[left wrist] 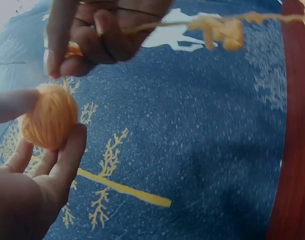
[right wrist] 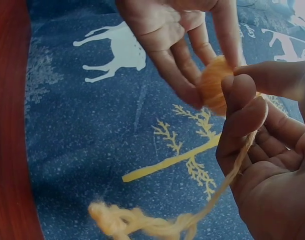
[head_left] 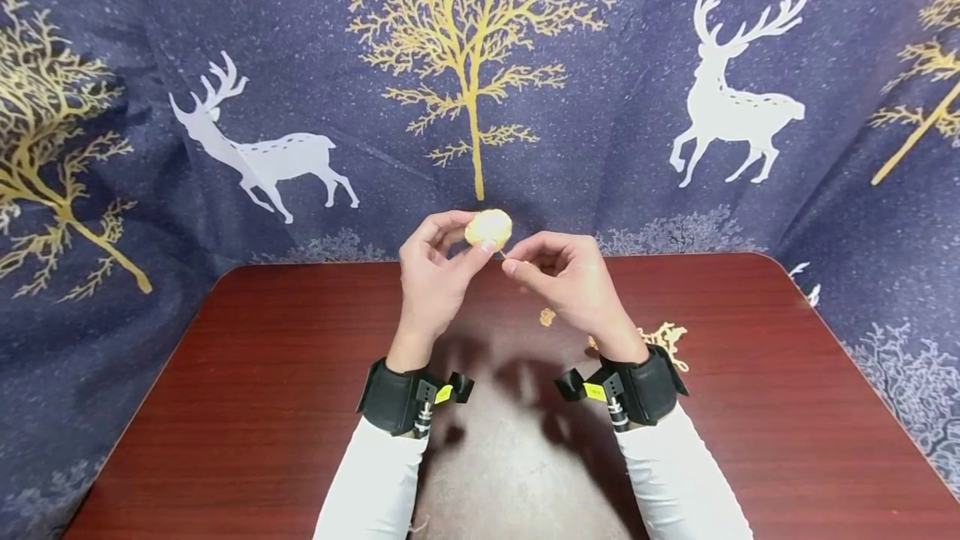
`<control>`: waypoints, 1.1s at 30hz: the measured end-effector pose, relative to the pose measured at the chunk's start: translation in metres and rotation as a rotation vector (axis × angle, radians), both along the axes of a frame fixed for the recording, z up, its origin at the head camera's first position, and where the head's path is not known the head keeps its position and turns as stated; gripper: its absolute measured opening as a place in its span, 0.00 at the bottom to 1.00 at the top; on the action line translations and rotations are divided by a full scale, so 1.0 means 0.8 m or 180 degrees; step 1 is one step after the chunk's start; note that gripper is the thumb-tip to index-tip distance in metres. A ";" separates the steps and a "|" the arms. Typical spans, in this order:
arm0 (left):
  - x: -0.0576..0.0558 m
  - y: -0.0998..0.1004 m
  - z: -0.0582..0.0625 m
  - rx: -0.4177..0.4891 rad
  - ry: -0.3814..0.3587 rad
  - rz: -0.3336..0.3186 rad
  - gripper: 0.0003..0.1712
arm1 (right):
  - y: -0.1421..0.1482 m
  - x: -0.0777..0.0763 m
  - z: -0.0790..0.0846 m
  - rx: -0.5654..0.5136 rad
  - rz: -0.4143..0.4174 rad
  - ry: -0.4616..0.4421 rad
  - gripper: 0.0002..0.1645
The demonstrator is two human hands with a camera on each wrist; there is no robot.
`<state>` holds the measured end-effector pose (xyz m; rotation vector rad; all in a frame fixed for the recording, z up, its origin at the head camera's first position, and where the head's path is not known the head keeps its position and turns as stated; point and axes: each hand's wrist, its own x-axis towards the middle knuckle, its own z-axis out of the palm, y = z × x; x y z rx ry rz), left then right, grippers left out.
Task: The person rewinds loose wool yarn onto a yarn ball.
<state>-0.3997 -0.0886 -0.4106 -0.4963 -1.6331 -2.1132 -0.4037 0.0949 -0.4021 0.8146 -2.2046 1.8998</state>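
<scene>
A small ball of pale orange yarn [head_left: 488, 227] is held up over the far edge of the table. My left hand [head_left: 438, 273] grips it between thumb and fingers; the left wrist view shows the wound strands of the ball [left wrist: 50, 117] plainly. Close on its right, my right hand [head_left: 570, 277] pinches the yarn strand [right wrist: 240, 160] that leads off the ball. From the right hand the strand hangs down, with a tangled clump [right wrist: 142, 222] along it in the right wrist view.
A loose heap of yarn [head_left: 666, 342] lies on the dark red table [head_left: 300, 390], partly hidden behind the right wrist. A small yarn knot [head_left: 547, 317] shows below the right hand. Behind the table hangs a blue cloth [head_left: 405, 182] printed with deer and trees.
</scene>
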 end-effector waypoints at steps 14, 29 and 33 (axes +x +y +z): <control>0.000 -0.002 -0.005 -0.1226 -0.0090 -0.0412 0.18 | 0.017 -0.004 0.008 -0.0552 -0.0131 0.0019 0.06; 0.005 -0.010 -0.002 -0.0664 0.0190 -0.1803 0.23 | 0.020 -0.008 0.006 -0.0663 -0.0047 0.0023 0.06; 0.006 -0.009 0.000 -0.0478 0.0298 -0.1819 0.24 | 0.019 -0.008 0.004 -0.0675 -0.0054 0.0029 0.06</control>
